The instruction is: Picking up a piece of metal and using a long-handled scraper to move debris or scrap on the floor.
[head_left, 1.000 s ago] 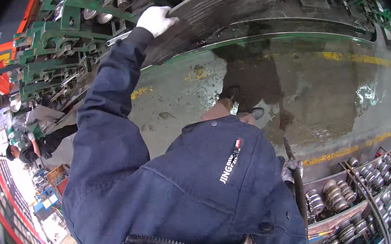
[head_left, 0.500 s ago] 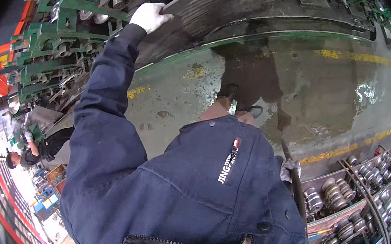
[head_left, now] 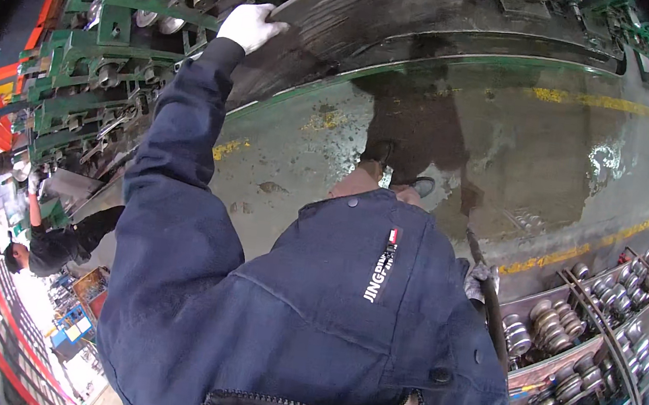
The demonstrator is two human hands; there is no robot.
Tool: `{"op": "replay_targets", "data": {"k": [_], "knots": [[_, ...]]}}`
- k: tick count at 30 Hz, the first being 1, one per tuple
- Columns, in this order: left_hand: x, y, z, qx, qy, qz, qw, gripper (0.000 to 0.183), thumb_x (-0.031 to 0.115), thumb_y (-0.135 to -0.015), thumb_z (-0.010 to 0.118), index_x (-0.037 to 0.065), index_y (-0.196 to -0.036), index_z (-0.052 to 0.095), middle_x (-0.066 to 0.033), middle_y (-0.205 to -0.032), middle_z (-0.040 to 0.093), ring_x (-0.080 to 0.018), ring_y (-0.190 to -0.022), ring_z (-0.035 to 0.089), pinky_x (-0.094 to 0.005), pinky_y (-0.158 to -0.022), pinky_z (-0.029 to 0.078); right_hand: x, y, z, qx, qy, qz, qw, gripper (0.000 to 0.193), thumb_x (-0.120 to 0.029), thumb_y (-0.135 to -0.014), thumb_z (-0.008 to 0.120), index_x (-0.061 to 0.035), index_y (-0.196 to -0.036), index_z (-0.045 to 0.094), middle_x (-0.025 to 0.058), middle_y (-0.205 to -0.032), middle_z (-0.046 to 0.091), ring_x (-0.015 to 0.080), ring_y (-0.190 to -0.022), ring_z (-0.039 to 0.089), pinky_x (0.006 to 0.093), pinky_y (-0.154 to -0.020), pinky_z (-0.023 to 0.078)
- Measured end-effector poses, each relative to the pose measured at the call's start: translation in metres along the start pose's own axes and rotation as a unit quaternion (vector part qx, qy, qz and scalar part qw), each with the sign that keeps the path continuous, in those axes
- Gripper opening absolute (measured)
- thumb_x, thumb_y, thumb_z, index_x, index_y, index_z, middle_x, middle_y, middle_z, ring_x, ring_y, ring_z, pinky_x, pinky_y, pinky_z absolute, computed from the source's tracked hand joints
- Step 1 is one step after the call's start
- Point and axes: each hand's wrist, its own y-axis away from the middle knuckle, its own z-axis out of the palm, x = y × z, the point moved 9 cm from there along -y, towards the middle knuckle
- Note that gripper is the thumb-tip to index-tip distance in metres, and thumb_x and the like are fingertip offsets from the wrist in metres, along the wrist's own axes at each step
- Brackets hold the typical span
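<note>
Plate (head_left: 353,22) — scuffed metal; left hand (head_left: 246,27) clamped on edge, right hand (head_left: 480,281) round pole (head_left: 495,318).

We've got our left hand (head_left: 250,28) in a white glove (head_left: 240,31) on the edge of a dark metal panel (head_left: 353,22), beside a green machine (head_left: 116,31). Our right hand (head_left: 480,283) is wrapped round a long pole (head_left: 495,324), near shelves (head_left: 563,358) of shiny rollers (head_left: 549,327). Coworker (head_left: 59,250) off to our left.

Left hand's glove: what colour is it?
The left glove is white, best seen in the head view.
</note>
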Motion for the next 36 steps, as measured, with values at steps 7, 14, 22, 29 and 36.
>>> {"op": "replay_targets", "data": {"k": [7, 14, 22, 29, 36], "knots": [[-0.005, -0.008, 0.001, 0.016, 0.013, 0.011, 1.000, 0.049, 0.046, -0.082, 0.067, 0.000, -0.100, 0.067, -0.0291, -0.092, 0.066, -0.0459, -0.092, 0.063, -0.0515, -0.081, 0.049, 0.006, -0.001, 0.007, -0.043, -0.011, -0.011, 0.999, 0.022, -0.022, -0.097, 0.058, -0.0028, -0.092, 0.048, 0.0002, -0.068, 0.047, 0.0121, -0.057, 0.047, 0.0276, -0.054, 0.046], [0.014, 0.002, -0.020, 0.016, 0.093, -0.001, 0.996, 0.049, 0.038, -0.080, 0.074, -0.001, -0.111, 0.068, -0.0239, -0.098, 0.070, -0.0391, -0.097, 0.068, -0.0435, -0.084, 0.052, 0.000, -0.001, 0.002, -0.042, -0.036, -0.063, 0.996, 0.021, -0.023, -0.097, 0.057, -0.0082, -0.083, 0.053, -0.0010, -0.065, 0.053, 0.0127, -0.057, 0.054, 0.0294, -0.054, 0.048], [0.027, 0.007, -0.037, 0.028, 0.095, -0.023, 0.995, 0.048, 0.030, -0.077, 0.078, 0.002, -0.115, 0.067, -0.0195, -0.102, 0.073, -0.0337, -0.097, 0.070, -0.0397, -0.086, 0.053, 0.000, -0.008, -0.012, -0.012, -0.031, -0.091, 0.995, 0.023, -0.026, -0.097, 0.054, -0.0048, -0.090, 0.051, 0.0010, -0.066, 0.051, 0.0130, -0.053, 0.051, 0.0287, -0.053, 0.050], [-0.003, 0.006, -0.030, 0.035, 0.110, -0.037, 0.993, 0.051, 0.034, -0.078, 0.077, 0.001, -0.115, 0.066, -0.0218, -0.102, 0.071, -0.0362, -0.097, 0.069, -0.0416, -0.085, 0.053, 0.003, -0.010, -0.002, -0.039, -0.001, -0.073, 0.997, 0.026, -0.027, -0.097, 0.057, -0.0020, -0.093, 0.052, 0.0006, -0.066, 0.052, 0.0133, -0.056, 0.052, 0.0293, -0.054, 0.049], [-0.013, -0.006, -0.040, 0.050, 0.067, -0.041, 0.996, 0.053, 0.039, -0.079, 0.075, 0.004, -0.118, 0.065, -0.0229, -0.105, 0.070, -0.0388, -0.101, 0.067, -0.0441, -0.088, 0.052, 0.011, 0.004, 0.022, -0.078, -0.001, -0.067, 0.995, 0.018, -0.021, -0.099, 0.056, -0.0038, -0.100, 0.056, 0.0010, -0.069, 0.054, 0.0122, -0.055, 0.051, 0.0288, -0.054, 0.047]]}}
